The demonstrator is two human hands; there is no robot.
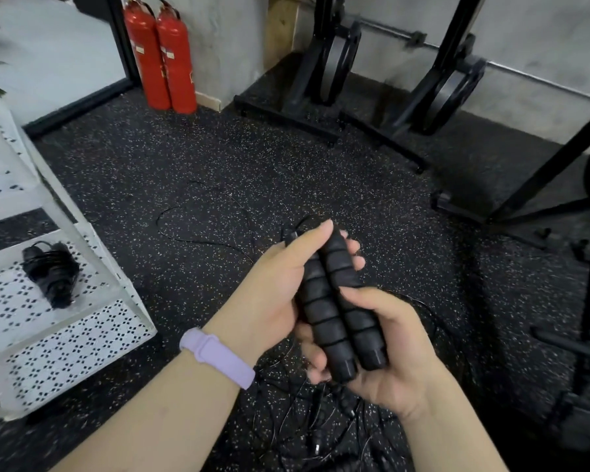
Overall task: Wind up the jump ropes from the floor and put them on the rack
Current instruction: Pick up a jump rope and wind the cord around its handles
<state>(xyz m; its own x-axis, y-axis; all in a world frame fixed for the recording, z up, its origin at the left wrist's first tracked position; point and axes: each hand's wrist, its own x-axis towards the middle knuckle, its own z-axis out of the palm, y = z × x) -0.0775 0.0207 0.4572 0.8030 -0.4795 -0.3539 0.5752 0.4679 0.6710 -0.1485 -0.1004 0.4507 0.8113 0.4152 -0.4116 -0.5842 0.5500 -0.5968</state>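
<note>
Two bare forearms come in from the bottom edge, no sleeves showing on either one. On the left wrist sits a lilac band [217, 358], smooth and matte like silicone, with a raised loop keeper across the strap. Its face or buckle can't be seen from here. The left hand [276, 287] wears no rings or gloves, and the right hand [394, 352] is just as plain, its wrist unadorned. Fingernails are short and unpainted.

Matt ribbed foam handles [338, 301]; speckled rubber floor [321, 165]; perforated white metal rack [82, 321].
</note>
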